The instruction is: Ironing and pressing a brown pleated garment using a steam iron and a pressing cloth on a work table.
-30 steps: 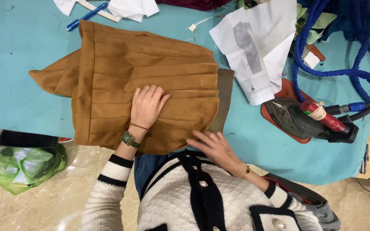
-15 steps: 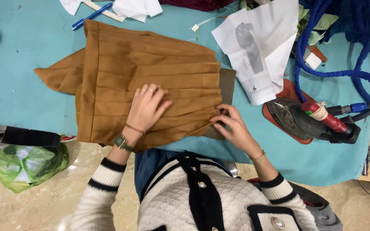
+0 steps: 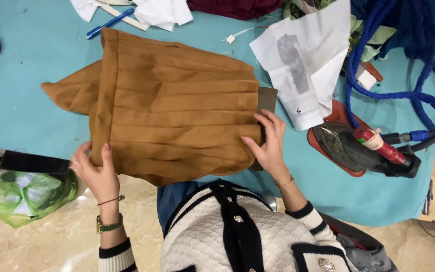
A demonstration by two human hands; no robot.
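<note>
A tan pleated fabric piece (image 3: 177, 106) lies flat on the teal ironing table (image 3: 21, 90). My left hand (image 3: 94, 168) grips the fabric's near-left corner, thumb on top, at the table's front edge. My right hand (image 3: 268, 143) presses on the fabric's right edge, fingers over the pleat ends beside a dark brown strip (image 3: 267, 99) that sticks out from under the cloth.
A steam iron (image 3: 363, 148) with a red handle rests on a red pad to the right, blue hoses (image 3: 378, 60) behind it. White paper pattern pieces (image 3: 303, 65) lie at the back right, a blue pen (image 3: 109, 22) at the back. A green plastic bag (image 3: 31, 194) hangs at lower left.
My left hand has slid from the middle of the fabric to its near-left corner. My right hand has come up onto the fabric's right edge. The view has shifted slightly.
</note>
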